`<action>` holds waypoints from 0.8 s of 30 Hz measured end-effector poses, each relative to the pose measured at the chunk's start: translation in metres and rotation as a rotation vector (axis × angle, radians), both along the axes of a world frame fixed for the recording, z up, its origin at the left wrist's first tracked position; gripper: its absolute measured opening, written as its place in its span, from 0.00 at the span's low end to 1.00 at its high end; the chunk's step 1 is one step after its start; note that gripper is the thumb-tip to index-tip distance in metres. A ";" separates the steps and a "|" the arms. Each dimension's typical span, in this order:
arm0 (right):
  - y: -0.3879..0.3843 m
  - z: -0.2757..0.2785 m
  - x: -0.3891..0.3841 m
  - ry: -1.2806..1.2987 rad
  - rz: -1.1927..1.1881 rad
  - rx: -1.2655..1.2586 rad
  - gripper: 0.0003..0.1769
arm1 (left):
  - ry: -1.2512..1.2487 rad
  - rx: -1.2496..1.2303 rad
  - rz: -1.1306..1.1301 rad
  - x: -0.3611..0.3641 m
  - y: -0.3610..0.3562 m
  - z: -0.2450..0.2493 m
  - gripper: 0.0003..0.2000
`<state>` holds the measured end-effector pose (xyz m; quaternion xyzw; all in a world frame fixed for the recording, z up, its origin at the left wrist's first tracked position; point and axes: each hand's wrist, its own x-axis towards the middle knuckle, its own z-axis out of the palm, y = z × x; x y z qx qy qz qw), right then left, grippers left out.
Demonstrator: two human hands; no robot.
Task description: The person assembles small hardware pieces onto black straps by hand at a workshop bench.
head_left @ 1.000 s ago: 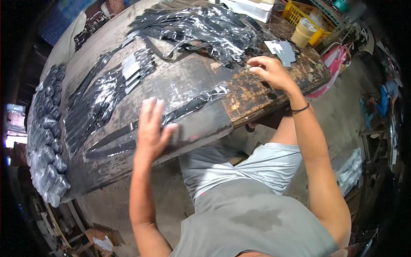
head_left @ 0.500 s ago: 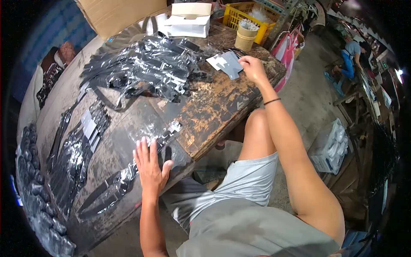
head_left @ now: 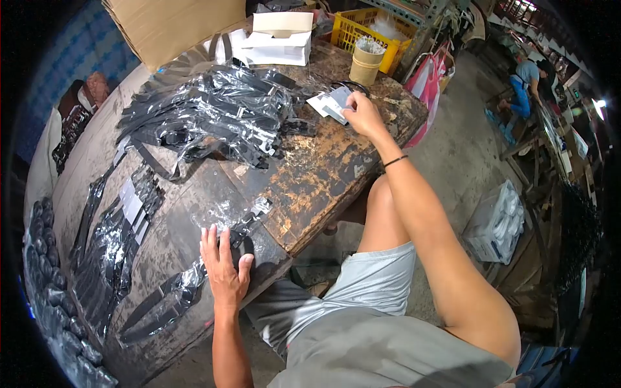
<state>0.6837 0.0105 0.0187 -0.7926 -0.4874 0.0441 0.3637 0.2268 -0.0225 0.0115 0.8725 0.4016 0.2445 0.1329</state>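
Note:
My left hand [head_left: 225, 271] lies flat, fingers stretched, on a clear plastic bag holding a black strap [head_left: 158, 304] near the table's front edge. At the far right of the table, the fingertips of my right hand [head_left: 364, 116] are pinched on a grey card [head_left: 337, 105], one of a few loose grey and white cards. Left of the cards spreads a heap of bagged black straps [head_left: 207, 113]. More bagged straps [head_left: 107, 252], with grey cards [head_left: 132, 207] showing on them, lie to the left of my left hand.
A white open box [head_left: 278, 48], a cardboard box [head_left: 174, 29], a tan cup [head_left: 366, 64] and a yellow crate [head_left: 346, 31] stand at the back. A pink-and-white bag [head_left: 427, 87] hangs beside the table's right end. Another person [head_left: 522, 84] bends over at far right.
My right hand has shifted slightly left over the cards, which now lie closer together under its fingers. My left hand stays on the bagged strap. The view has tilted slightly.

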 end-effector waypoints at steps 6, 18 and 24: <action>-0.024 0.023 -0.039 0.566 0.159 0.376 0.08 | -0.136 0.031 -0.013 -0.002 -0.001 -0.002 0.26; -0.143 0.023 -0.253 0.147 0.802 0.349 0.12 | -1.196 -1.080 -0.057 0.060 -0.065 0.029 0.18; -0.121 0.037 -0.229 0.227 0.948 0.237 0.10 | -1.170 -0.864 0.034 0.033 -0.057 0.028 0.16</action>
